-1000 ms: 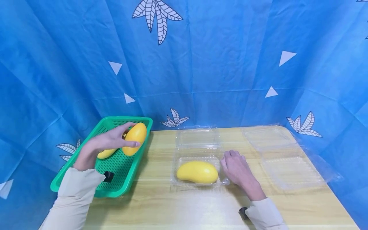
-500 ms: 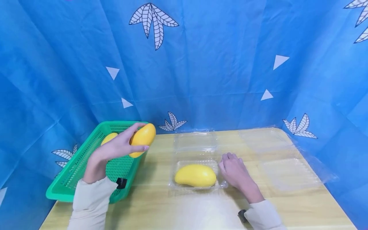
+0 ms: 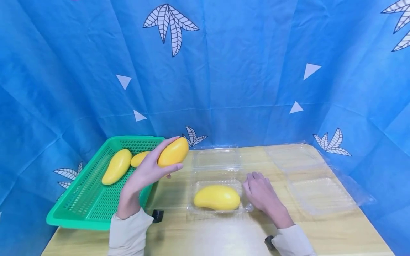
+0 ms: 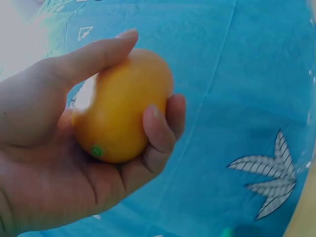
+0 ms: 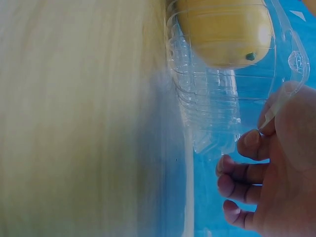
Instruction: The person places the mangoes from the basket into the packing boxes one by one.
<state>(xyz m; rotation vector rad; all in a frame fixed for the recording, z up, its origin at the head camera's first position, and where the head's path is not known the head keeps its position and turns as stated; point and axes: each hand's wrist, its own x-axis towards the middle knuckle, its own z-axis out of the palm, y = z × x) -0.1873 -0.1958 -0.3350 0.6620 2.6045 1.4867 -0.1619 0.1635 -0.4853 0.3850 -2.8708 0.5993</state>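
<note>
My left hand [image 3: 152, 167] grips a yellow mango [image 3: 174, 152], raised beside the basket's right edge. In the left wrist view fingers and thumb curl round this mango [image 4: 128, 108], its green stem spot facing the palm. Another mango [image 3: 217, 197] lies on its side in the near half of an open clear plastic clamshell box [image 3: 216, 160]. My right hand [image 3: 263, 192] is at the box's right side. The right wrist view shows the right hand [image 5: 281, 163] pinching the box's rim [image 5: 281, 106] between thumb and index finger, the other fingers curled.
A green plastic basket [image 3: 77, 222] stands at the left with two mangoes [image 3: 117, 167] visible in it. At the right lies a second open clear clamshell box [image 3: 323, 195]. Blue patterned cloth [image 3: 243, 71] rises behind the wooden table [image 3: 198, 238].
My left hand has carried its mango from above the basket rightward, past the basket's right edge. The basket's mangoes are now less hidden. The right hand has stayed at the box; the head view has shifted slightly.
</note>
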